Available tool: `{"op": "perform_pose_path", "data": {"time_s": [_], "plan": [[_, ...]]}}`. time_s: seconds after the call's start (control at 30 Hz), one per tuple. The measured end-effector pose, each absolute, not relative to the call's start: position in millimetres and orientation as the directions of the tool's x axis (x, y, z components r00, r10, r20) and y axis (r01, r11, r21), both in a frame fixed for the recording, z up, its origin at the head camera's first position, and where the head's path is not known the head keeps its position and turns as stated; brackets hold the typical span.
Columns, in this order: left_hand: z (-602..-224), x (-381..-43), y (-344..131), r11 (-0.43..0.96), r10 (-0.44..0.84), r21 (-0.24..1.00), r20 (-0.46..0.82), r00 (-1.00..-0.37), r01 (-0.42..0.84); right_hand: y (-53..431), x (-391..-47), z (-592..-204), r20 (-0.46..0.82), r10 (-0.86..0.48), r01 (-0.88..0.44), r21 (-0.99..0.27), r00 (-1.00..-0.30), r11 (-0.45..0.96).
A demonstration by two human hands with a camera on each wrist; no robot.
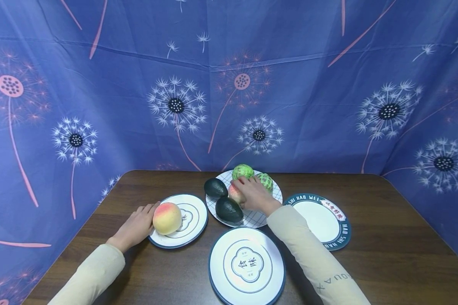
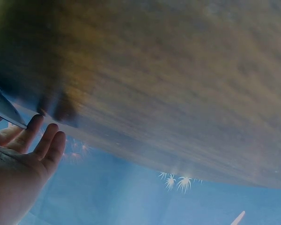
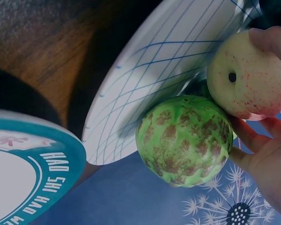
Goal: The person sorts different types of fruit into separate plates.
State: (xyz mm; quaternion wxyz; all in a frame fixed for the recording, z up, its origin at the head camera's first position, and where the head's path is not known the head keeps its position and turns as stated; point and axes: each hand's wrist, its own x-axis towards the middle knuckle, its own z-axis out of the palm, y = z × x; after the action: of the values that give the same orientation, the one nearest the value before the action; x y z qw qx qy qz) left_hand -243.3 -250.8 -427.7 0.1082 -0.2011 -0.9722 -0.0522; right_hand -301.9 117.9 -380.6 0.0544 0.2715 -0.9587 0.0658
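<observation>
In the head view, the left hand (image 1: 136, 225) is resting beside the round yellow-and-red peach (image 1: 167, 218) on the round white, blue-rimmed plate (image 1: 198, 217); a nudge could be rolling it off. In the left wrist view, that grip is lying unclenched at the rim, where pressing might be tipping the plate. In the right wrist view, the right hand's (image 3: 271, 171) grip is grasping the pale, red-speckled peach (image 3: 246, 82) at the white, blue-gridded plate (image 3: 143, 77), possibly knocking the bumpy green round fruit (image 3: 183, 140) beside it.

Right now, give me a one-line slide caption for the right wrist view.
Right hand grips a peach beside a green fruit, with a grid-lined plate and teal-rimmed plate nearby.
</observation>
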Motion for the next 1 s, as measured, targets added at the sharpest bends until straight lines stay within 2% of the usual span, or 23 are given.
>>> {"op": "perform_pose_path", "data": {"time_s": [0.63,1.0], "plan": [[-430,-245,-252,0.914,0.383,0.045,0.231,-0.894,0.403,115,-299,-367,0.25,-0.556,-0.59,-0.089,-0.793,0.802],[-430,-246,-251,0.916,0.38,0.043,0.226,-0.897,0.399,111,-297,-360,0.264,-0.574,-0.611,-0.082,-0.775,0.787]]}}
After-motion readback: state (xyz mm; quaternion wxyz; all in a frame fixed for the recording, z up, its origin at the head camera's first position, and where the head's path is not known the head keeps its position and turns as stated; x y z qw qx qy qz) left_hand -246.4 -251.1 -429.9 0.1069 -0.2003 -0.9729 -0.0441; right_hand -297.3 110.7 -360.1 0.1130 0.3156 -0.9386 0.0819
